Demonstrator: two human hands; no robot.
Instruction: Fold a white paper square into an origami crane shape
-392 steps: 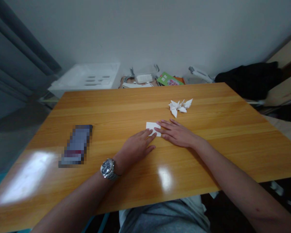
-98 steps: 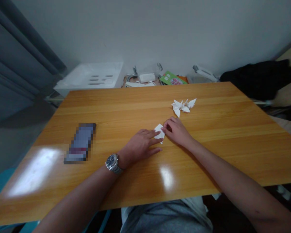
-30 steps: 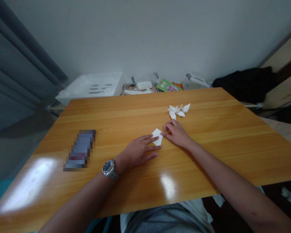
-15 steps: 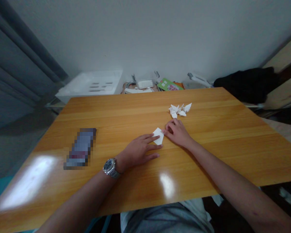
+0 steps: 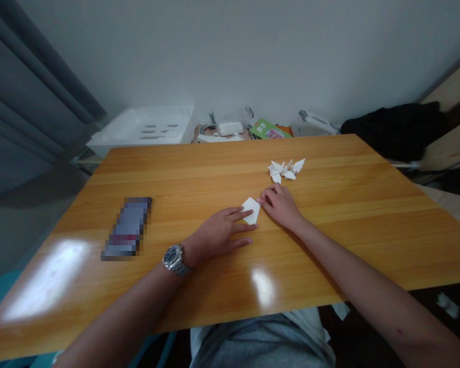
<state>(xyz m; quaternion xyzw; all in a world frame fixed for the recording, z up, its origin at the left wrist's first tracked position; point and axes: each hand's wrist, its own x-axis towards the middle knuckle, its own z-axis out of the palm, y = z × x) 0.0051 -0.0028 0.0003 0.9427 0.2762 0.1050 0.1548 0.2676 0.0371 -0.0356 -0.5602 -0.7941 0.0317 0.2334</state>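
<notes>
A small white piece of folded paper (image 5: 254, 206) with angular sides lies on the wooden table. My left hand (image 5: 222, 230) reaches in from the left, fingers stretched and spread, two fingertips resting on the paper. At the paper's right corner, the thumb and bent forefinger of my right hand (image 5: 280, 205) come together; its other fingers are curled in. The very edge between those fingertips is hard to see. Just beyond the right hand sit white folded-paper figures (image 5: 285, 170) with pointed wings, close together.
A phone (image 5: 128, 228), blurred by pixels, lies on the left of the table (image 5: 184, 179). Behind the far edge are a white tray (image 5: 138, 125), a green booklet (image 5: 270, 129) and a dark cloth (image 5: 394, 130). A wristwatch (image 5: 173, 257) is on the left wrist.
The whole view has shifted slightly, so the table appears a little higher. My right fingertips still meet the paper's corner, and my left fingers still rest on it.
</notes>
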